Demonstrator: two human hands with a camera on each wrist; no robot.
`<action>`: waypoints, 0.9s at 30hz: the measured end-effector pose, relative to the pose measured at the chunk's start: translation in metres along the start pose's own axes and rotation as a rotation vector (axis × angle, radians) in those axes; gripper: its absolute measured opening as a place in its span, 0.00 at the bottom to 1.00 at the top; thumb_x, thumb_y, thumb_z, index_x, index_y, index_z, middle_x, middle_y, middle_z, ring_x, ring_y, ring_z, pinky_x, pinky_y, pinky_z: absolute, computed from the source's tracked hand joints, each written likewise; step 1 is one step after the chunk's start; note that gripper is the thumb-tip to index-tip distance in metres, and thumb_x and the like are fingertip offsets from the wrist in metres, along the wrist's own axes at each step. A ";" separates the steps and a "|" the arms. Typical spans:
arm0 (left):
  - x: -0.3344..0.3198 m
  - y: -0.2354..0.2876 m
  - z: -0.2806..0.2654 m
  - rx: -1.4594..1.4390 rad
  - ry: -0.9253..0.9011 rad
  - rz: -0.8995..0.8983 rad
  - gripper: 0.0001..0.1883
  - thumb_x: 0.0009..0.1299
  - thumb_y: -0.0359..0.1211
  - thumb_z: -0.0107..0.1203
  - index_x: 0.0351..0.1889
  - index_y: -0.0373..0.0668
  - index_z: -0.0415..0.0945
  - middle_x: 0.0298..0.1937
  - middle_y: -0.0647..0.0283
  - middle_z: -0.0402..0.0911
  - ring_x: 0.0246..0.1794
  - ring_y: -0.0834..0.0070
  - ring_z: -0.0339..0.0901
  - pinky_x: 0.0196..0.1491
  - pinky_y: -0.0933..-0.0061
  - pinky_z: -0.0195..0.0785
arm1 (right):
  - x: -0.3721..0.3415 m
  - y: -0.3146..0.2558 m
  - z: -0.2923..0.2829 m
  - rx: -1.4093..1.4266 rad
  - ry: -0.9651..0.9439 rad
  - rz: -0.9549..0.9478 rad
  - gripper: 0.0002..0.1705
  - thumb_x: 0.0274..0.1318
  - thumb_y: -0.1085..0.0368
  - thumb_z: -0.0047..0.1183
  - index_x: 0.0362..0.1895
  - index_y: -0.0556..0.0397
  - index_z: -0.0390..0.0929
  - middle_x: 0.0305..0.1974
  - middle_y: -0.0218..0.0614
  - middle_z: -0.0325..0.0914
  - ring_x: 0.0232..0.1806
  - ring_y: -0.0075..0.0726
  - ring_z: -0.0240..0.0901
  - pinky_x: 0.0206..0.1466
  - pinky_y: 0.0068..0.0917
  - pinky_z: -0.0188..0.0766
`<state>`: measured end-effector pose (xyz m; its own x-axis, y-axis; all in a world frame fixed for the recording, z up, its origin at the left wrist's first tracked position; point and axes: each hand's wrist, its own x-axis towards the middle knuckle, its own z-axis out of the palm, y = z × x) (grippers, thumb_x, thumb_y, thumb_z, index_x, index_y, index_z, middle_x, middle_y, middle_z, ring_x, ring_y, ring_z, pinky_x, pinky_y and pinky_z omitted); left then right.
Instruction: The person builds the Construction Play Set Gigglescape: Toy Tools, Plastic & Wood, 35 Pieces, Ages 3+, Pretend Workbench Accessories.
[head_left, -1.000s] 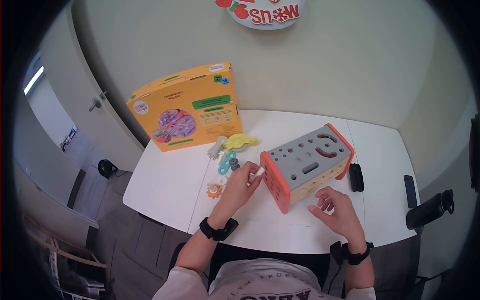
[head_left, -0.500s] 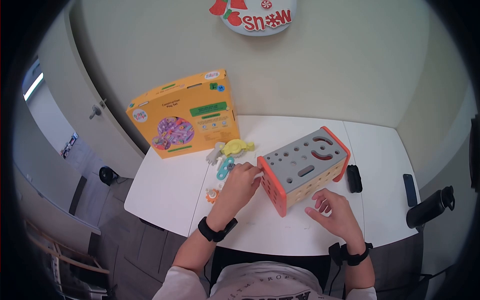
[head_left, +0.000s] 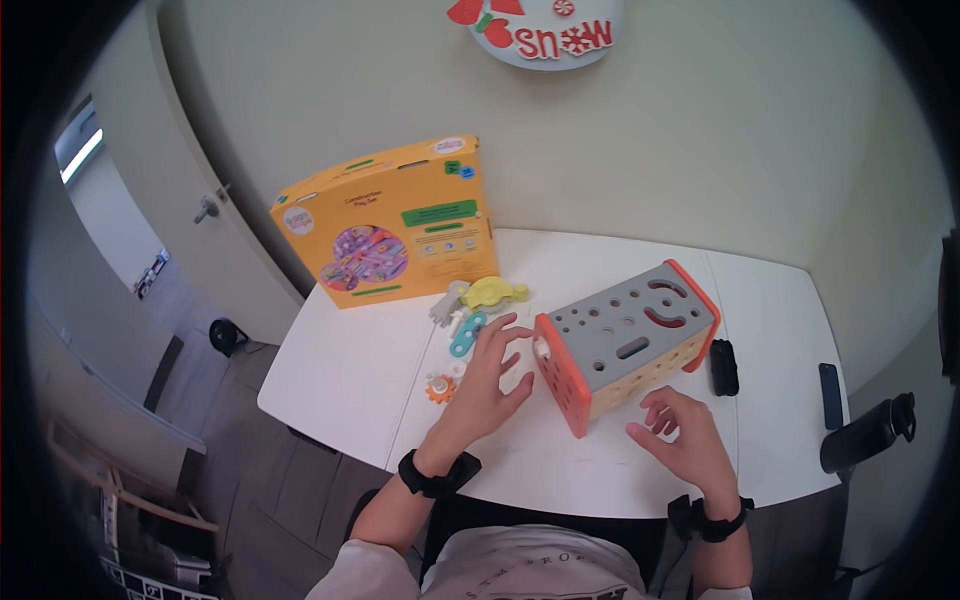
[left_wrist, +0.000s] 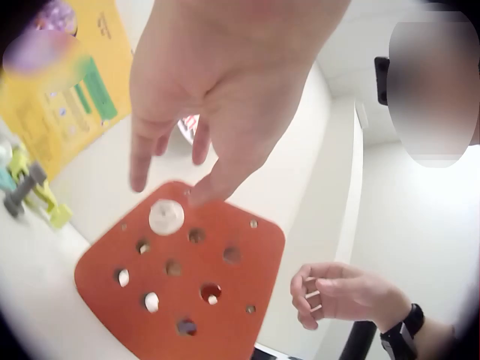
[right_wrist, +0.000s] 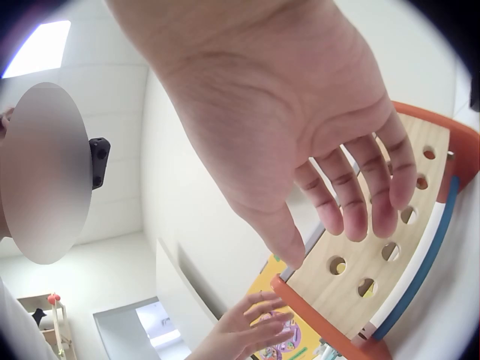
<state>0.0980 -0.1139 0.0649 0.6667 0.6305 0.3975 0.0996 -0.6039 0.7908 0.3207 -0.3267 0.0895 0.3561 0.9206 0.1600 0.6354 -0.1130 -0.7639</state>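
A toolbox-like block with a grey holed top [head_left: 630, 322] and red end panels [left_wrist: 180, 277] stands on the table. In one upper hole of its near-left red panel sits a white round peg head [left_wrist: 166, 217]. My left hand [head_left: 482, 385] hovers just left of that panel, fingers spread and holding nothing. On the other side, my right hand [head_left: 686, 440] is held in front of the wooden side panel [right_wrist: 360, 262], its fingers loosely bent and empty. Whether its fingertips touch the wood, I cannot tell.
Left of the block lie a teal strip [head_left: 467, 335], an orange gear [head_left: 440, 388], and yellow [head_left: 495, 292] and grey pieces. A yellow box [head_left: 390, 225] stands behind them. To the right are a black case [head_left: 724, 367], a phone [head_left: 830, 396] and a black bottle [head_left: 868, 433].
My left hand has let go of the white peg and drawn back leftward with its fingers opened. The peg remains in the red panel. My right hand has barely moved.
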 end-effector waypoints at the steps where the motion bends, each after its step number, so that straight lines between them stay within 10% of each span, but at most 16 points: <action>1: -0.003 0.004 -0.012 0.106 -0.002 0.000 0.27 0.69 0.21 0.66 0.65 0.43 0.72 0.72 0.55 0.68 0.69 0.59 0.75 0.67 0.59 0.78 | 0.001 0.001 0.000 -0.003 0.004 -0.007 0.19 0.57 0.59 0.74 0.44 0.54 0.80 0.29 0.35 0.80 0.28 0.34 0.78 0.35 0.31 0.77; 12: -0.027 -0.057 -0.091 0.547 -0.187 -0.469 0.15 0.65 0.26 0.68 0.51 0.39 0.86 0.46 0.49 0.84 0.48 0.51 0.84 0.55 0.57 0.78 | 0.003 0.005 0.011 -0.019 -0.052 -0.016 0.19 0.56 0.60 0.75 0.45 0.55 0.80 0.29 0.34 0.80 0.29 0.33 0.79 0.35 0.31 0.78; 18: -0.021 -0.051 -0.092 0.509 -0.190 -0.362 0.12 0.68 0.23 0.65 0.49 0.36 0.85 0.43 0.50 0.85 0.44 0.56 0.86 0.50 0.61 0.81 | 0.003 0.001 0.012 -0.003 -0.045 -0.006 0.19 0.56 0.61 0.75 0.45 0.55 0.80 0.29 0.34 0.80 0.30 0.33 0.79 0.37 0.29 0.78; 27: -0.024 0.026 -0.035 -0.332 -0.630 -0.040 0.10 0.74 0.22 0.64 0.51 0.39 0.83 0.55 0.61 0.84 0.53 0.72 0.85 0.54 0.73 0.85 | -0.006 -0.017 0.039 0.318 -0.226 -0.144 0.28 0.59 0.69 0.72 0.63 0.52 0.78 0.51 0.38 0.82 0.45 0.32 0.84 0.46 0.28 0.82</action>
<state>0.0590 -0.1279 0.0924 0.9773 0.1869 0.0998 -0.0304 -0.3424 0.9391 0.2810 -0.3153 0.0774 0.0968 0.9815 0.1651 0.4121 0.1115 -0.9043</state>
